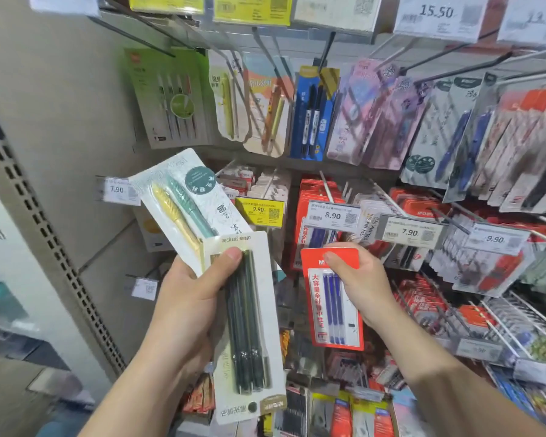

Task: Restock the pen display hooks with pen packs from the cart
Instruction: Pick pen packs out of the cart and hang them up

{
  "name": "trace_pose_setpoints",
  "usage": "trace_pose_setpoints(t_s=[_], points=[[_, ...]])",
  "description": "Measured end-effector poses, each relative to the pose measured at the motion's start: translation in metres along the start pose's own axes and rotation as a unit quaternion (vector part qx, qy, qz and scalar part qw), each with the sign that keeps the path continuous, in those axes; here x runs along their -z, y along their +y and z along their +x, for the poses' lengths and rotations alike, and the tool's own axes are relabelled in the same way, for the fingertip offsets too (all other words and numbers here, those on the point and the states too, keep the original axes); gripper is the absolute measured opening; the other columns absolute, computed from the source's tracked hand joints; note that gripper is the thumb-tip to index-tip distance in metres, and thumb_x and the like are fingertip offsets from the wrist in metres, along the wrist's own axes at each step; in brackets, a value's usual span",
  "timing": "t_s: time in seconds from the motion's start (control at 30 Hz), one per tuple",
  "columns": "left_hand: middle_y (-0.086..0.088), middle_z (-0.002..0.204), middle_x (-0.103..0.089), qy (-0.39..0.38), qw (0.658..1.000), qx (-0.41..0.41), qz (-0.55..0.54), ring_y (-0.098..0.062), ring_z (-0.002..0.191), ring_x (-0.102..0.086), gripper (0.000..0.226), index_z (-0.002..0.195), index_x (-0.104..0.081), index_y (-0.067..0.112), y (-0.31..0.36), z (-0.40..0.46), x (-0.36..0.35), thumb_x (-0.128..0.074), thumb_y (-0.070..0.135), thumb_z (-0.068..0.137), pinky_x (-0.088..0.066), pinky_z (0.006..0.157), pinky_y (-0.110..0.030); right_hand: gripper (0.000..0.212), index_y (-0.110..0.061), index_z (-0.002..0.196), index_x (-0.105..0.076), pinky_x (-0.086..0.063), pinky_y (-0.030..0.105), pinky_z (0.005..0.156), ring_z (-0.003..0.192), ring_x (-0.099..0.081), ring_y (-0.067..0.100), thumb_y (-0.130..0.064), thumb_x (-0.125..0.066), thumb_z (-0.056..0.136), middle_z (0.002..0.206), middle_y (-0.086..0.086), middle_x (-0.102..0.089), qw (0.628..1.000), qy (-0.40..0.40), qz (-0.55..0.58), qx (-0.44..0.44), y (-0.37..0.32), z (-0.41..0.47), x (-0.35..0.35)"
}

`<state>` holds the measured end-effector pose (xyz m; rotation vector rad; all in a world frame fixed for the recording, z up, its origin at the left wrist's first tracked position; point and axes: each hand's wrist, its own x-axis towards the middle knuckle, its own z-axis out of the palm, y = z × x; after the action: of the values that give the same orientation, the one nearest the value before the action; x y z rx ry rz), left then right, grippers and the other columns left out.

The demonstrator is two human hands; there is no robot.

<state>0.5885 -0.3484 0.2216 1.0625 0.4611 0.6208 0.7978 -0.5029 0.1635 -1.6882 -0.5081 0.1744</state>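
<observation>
Before the pen display (391,127), left hand (193,298) grips two packs (246,310) (upside down), right hand (356,279) pinches red pack (331,310).

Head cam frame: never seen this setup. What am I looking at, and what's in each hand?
There is no robot here. A person wears one wide-angle camera on the head, looking forward and down at their own hands, in front of a shop wall of pen packs hanging on hooks with price tags. The left hand holds two packs together: a white pack of dark pens in front and a pack with a yellow and a teal pen behind it. The right hand pinches a red pack of blue pens near its top. No cart is visible.
</observation>
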Motion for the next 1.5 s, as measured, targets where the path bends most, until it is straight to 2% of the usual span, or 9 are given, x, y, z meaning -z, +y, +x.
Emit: trace_pose_setpoints(t_s=[0.13,0.37,0.5,0.63,0.8,0.97,1.1,1.27,1.5], points=[[-0.010,0.111,-0.079,0.000,1.000,-0.007,0.001,-0.030,0.097,-0.077,0.034,0.127,-0.066,0.018,0.001,-0.003,-0.005,-0.068,0.020,0.093,-0.063,0.080,-0.044,0.006,-0.034,0.100,-0.069,-0.056,0.034,0.091,0.092,-0.073,0.000,-0.031,-0.071,0.096,0.095,-0.022,-0.077,1.000,0.020,0.014,-0.008,-0.007,0.015,-0.006],[-0.014,0.112,-0.078,0.003,1.000,-0.015,-0.015,-0.028,0.088,-0.077,0.042,0.129,-0.064,0.017,0.002,-0.003,-0.010,-0.069,0.021,0.088,-0.066,0.070,-0.041,0.020,-0.034,0.103,-0.067,-0.045,0.007,0.069,0.083,-0.065,-0.018,-0.014,-0.065,0.099,0.085,-0.034,-0.071,0.998,0.021,0.059,0.006,-0.016,0.033,-0.018],[-0.017,0.112,-0.077,0.004,1.000,-0.018,-0.015,-0.028,0.084,-0.077,0.046,0.129,-0.064,0.015,0.003,-0.001,-0.007,-0.070,0.023,0.084,-0.064,0.064,-0.040,0.019,-0.031,0.111,-0.066,-0.048,0.009,0.071,0.087,-0.067,-0.014,-0.017,-0.066,0.099,0.090,-0.034,-0.072,0.995,0.033,0.089,0.010,-0.014,0.033,-0.021],[-0.018,0.111,-0.077,0.007,1.000,-0.022,-0.012,-0.027,0.079,-0.077,0.048,0.129,-0.064,0.014,0.003,0.001,-0.007,-0.070,0.023,0.083,-0.064,0.061,-0.040,0.018,-0.030,0.116,-0.067,-0.053,0.026,0.084,0.096,-0.071,-0.003,-0.024,-0.068,0.098,0.099,-0.025,-0.076,0.992,0.047,0.115,-0.001,-0.016,0.037,-0.025],[-0.019,0.111,-0.077,0.009,1.000,-0.017,-0.012,-0.028,0.079,-0.077,0.046,0.128,-0.064,0.015,0.002,0.005,-0.006,-0.070,0.023,0.083,-0.065,0.065,-0.045,0.027,-0.018,0.129,-0.063,-0.054,0.025,0.084,0.101,-0.073,0.004,-0.016,-0.060,0.102,0.106,-0.013,-0.078,0.982,0.003,0.187,-0.030,-0.013,0.041,-0.024],[-0.018,0.110,-0.077,0.013,1.000,-0.015,-0.011,-0.028,0.080,-0.077,0.046,0.127,-0.066,0.015,0.001,0.011,-0.005,-0.069,0.022,0.082,-0.065,0.063,-0.042,0.022,-0.026,0.121,-0.067,-0.053,0.036,0.095,0.105,-0.072,0.011,-0.016,-0.061,0.102,0.106,-0.013,-0.078,0.983,0.041,0.172,-0.050,-0.002,0.049,-0.023],[-0.018,0.109,-0.078,0.014,1.000,-0.013,-0.007,-0.028,0.080,-0.077,0.046,0.128,-0.065,0.013,0.001,0.015,-0.004,-0.069,0.022,0.082,-0.064,0.062,-0.040,0.028,-0.033,0.099,-0.066,-0.051,0.022,0.082,0.093,-0.067,-0.004,-0.005,-0.066,0.097,0.089,-0.021,-0.075,0.987,0.092,0.132,-0.020,-0.001,0.063,-0.029],[-0.018,0.110,-0.077,0.019,1.000,-0.006,-0.004,-0.029,0.080,-0.077,0.046,0.127,-0.065,0.014,0.003,0.017,-0.001,-0.069,0.022,0.082,-0.065,0.064,-0.043,0.035,-0.028,0.097,-0.059,-0.044,0.016,0.061,0.075,-0.055,0.004,0.007,-0.055,0.098,0.090,-0.010,-0.064,0.989,0.107,0.104,-0.019,0.003,0.075,-0.034],[-0.019,0.112,-0.077,0.028,1.000,-0.010,-0.006,-0.029,0.083,-0.076,0.045,0.127,-0.065,0.012,0.003,0.016,0.000,-0.069,0.021,0.083,-0.065,0.069,-0.043,0.030,-0.037,0.099,-0.053,-0.049,0.032,0.090,0.101,-0.062,0.012,-0.011,-0.067,0.095,0.107,-0.012,-0.064,0.987,0.159,0.027,-0.012,0.013,0.069,-0.040]])
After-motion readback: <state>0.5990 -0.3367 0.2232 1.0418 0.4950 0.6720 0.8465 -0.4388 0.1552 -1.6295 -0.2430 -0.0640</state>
